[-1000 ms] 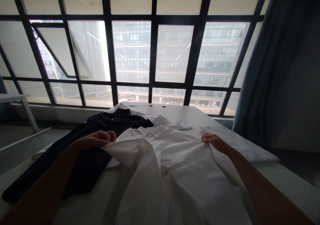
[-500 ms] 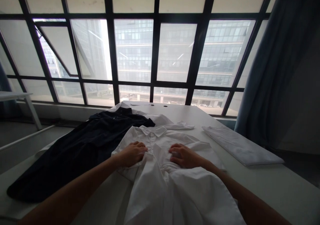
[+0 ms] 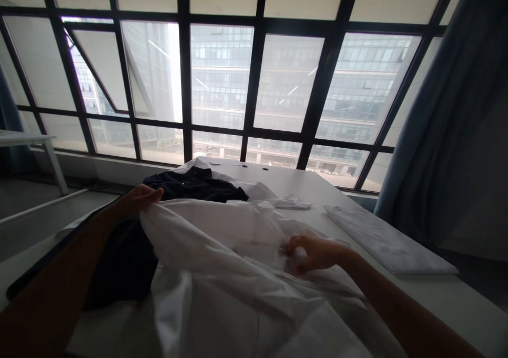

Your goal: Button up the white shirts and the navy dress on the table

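Observation:
A white shirt (image 3: 222, 231) is spread over the near part of the table, its left side lifted and its folds loose. My left hand (image 3: 143, 195) pinches a raised edge of the shirt above the dark shirt. On the right, my right hand (image 3: 311, 252) is low over the white cloth with curled fingers. Motion blurs its fingertips, and I cannot make out whether they hold the fabric. The dark navy shirt (image 3: 194, 186) lies to the left, partly covered by the lifted white cloth and my left arm.
A folded white garment (image 3: 392, 241) lies on the right of the white table (image 3: 313, 186). More white cloth (image 3: 257, 189) lies behind the dark shirt. Another white table (image 3: 27, 140) stands at the left. Windows and a blue curtain (image 3: 428, 135) border the far side.
My left hand has gone from resting flat on the shirt to holding its edge up, farther left. My right hand has moved slightly right and curled. The camera view has shifted slightly.

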The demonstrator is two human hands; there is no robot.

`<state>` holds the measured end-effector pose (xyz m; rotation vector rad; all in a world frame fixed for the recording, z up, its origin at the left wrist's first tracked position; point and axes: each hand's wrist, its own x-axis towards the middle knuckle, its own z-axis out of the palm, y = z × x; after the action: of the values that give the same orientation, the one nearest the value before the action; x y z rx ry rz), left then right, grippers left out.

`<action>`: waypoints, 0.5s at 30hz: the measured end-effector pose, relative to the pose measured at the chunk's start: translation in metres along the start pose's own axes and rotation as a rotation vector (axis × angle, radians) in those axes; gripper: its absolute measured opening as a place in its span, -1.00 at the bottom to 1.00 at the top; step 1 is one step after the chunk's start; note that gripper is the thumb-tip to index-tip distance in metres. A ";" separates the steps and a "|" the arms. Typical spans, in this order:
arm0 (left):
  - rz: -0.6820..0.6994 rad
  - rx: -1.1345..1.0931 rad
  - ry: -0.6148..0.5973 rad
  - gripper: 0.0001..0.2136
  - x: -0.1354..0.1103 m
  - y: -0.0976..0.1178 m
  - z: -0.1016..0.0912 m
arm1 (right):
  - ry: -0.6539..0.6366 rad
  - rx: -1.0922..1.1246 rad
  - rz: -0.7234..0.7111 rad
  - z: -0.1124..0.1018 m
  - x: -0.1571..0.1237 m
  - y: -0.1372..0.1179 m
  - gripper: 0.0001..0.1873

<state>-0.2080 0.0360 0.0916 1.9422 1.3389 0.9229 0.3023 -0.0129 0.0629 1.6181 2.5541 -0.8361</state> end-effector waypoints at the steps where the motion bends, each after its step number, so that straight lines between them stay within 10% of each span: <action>1: -0.018 0.030 0.038 -0.47 0.000 -0.001 -0.008 | -0.065 0.014 0.037 -0.007 0.001 0.002 -0.50; 5: 0.002 0.432 -0.016 -0.55 0.014 0.025 0.017 | -0.054 0.027 0.127 -0.021 0.026 0.012 -0.48; 10: 0.250 0.591 -0.149 -0.62 0.038 0.082 0.123 | 0.126 0.196 0.301 -0.010 0.082 0.013 -0.22; 15: 0.220 0.779 -0.229 -0.64 0.060 0.102 0.198 | 0.344 0.383 0.281 0.017 0.113 0.002 -0.23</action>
<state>0.0212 0.0431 0.0701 2.7175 1.4937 0.2408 0.2470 0.0752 0.0163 2.3524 2.3735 -1.1583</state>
